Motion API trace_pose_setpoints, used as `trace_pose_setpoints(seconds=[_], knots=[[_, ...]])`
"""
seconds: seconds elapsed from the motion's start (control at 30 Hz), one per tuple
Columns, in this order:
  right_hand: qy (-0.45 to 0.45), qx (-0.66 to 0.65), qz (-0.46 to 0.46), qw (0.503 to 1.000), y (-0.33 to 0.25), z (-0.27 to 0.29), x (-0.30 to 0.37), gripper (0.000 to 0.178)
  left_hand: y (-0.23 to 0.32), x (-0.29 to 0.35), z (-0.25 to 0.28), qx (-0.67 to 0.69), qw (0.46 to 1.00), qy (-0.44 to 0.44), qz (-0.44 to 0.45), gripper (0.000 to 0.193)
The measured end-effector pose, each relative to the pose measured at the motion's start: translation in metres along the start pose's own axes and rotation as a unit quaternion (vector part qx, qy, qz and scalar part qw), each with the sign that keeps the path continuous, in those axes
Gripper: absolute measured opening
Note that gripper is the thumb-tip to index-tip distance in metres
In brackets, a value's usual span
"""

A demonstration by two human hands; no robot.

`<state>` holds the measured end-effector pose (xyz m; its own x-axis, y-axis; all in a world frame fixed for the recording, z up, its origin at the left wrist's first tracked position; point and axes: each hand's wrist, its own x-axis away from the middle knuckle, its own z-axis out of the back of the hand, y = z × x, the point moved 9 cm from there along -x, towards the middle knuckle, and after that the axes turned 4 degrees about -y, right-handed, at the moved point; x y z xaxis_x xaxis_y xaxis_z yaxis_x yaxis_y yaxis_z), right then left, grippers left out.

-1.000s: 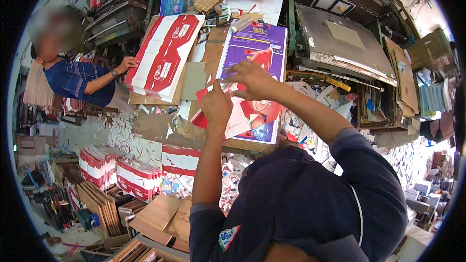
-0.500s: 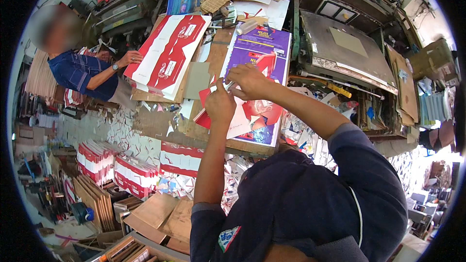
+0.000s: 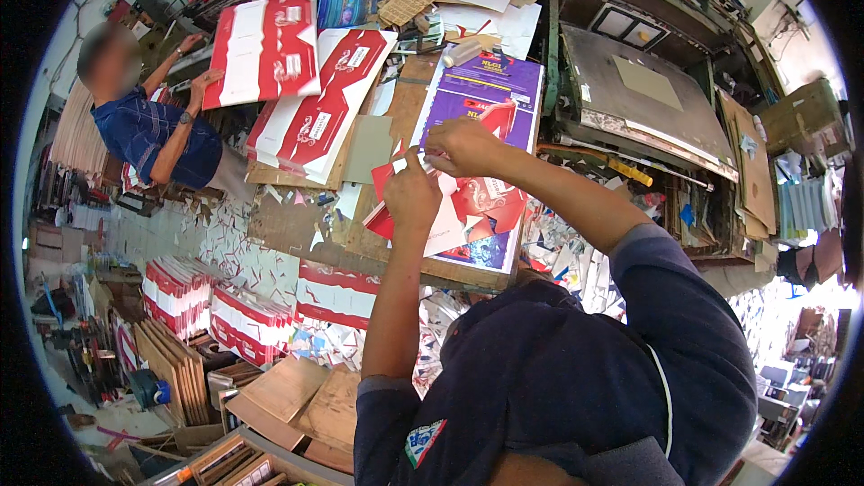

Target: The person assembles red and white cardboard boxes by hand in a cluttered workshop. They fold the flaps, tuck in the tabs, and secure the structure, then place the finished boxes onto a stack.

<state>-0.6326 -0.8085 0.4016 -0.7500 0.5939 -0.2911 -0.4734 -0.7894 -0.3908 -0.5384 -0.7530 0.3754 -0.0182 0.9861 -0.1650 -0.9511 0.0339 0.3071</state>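
Observation:
My left hand is closed on a red-and-white printed card piece, its fingers pinched near the upper edge. Just right of it, my right hand bends over the same spot, fingertips pinched together and almost touching the left ones. Whatever small part lies between the fingertips is hidden. Under both hands, more red card cutouts lie on purple printed sheets. A clear plastic bottle rests on its side at the far end of those sheets.
At the left, a co-worker holds a large red-and-white sheet above a stack of similar sheets. A machine with a flat metal bed stands to the right. Paper scraps litter the floor beside bundled printed sheets.
The co-worker has lifted the top red-and-white sheet off the stack and moved it up and left. My hands stay over the card pieces with only slight finger movement.

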Motion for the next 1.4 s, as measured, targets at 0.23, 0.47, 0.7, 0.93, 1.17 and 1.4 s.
trace_pose_setpoints(seconds=[0.23, 0.47, 0.7, 0.93, 1.17, 1.4], knots=[[0.16, -0.118, -0.093, 0.976, 0.022, 0.039, 0.016, 0.018, 0.005, 0.001, 0.001, -0.006, 1.0, 0.005, -0.005, 0.051], [0.237, -0.279, -0.157, 0.917, 0.061, 0.12, 0.054, 0.029, 0.006, 0.0, 0.0, -0.034, 0.999, 0.005, -0.017, 0.041], [0.066, -0.019, -0.053, 0.996, 0.021, 0.049, 0.034, 0.036, 0.012, -0.006, -0.001, -0.055, 0.998, -0.021, -0.018, 0.038], [0.25, -0.339, -0.19, 0.887, 0.045, 0.095, 0.041, 0.036, 0.003, -0.003, -0.008, -0.067, 0.997, -0.02, -0.038, 0.033], [-0.12, 0.147, -0.405, 0.894, 0.126, 0.128, 0.202, 0.064, 0.014, -0.005, -0.005, -0.037, 0.997, 0.008, -0.071, 0.027], [0.059, 0.029, -0.036, 0.997, 0.007, 0.055, 0.069, 0.068, 0.014, -0.003, -0.002, -0.059, 0.997, -0.019, -0.038, 0.03]])
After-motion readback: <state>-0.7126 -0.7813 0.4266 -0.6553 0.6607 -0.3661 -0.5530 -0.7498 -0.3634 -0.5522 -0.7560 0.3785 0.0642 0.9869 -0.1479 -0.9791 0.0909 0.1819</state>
